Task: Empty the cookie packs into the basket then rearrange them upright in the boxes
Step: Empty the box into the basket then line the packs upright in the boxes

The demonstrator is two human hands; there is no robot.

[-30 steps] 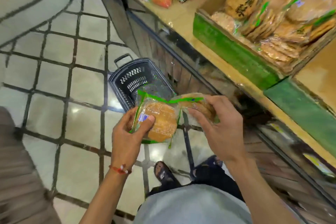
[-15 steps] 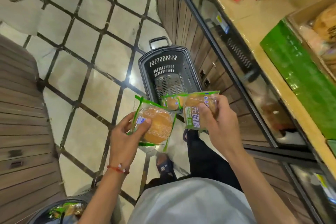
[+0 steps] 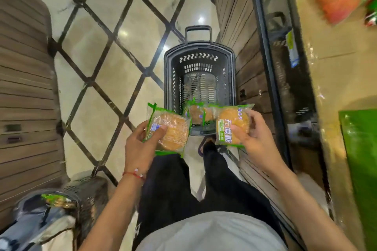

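The left hand (image 3: 138,144) grips a green-edged clear cookie pack (image 3: 171,130) — the right hand (image 3: 255,138) grips a second pack (image 3: 232,124). The black slatted plastic basket (image 3: 169,79) stands just ahead on the floor, below and between both grips.

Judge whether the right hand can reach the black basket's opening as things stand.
Probably yes: the right hand holds its cookie packs just over the near rim of the basket, whose top is open, with nothing between.

The black basket (image 3: 199,46) stands open-topped, its far half free. The left cookie pack (image 3: 169,131), middle cookie pack (image 3: 196,113) and right cookie pack (image 3: 232,124) crowd its near end. A wooden counter front (image 3: 230,26) sits just beside its right side; tiled floor (image 3: 98,57) lies open on its left.
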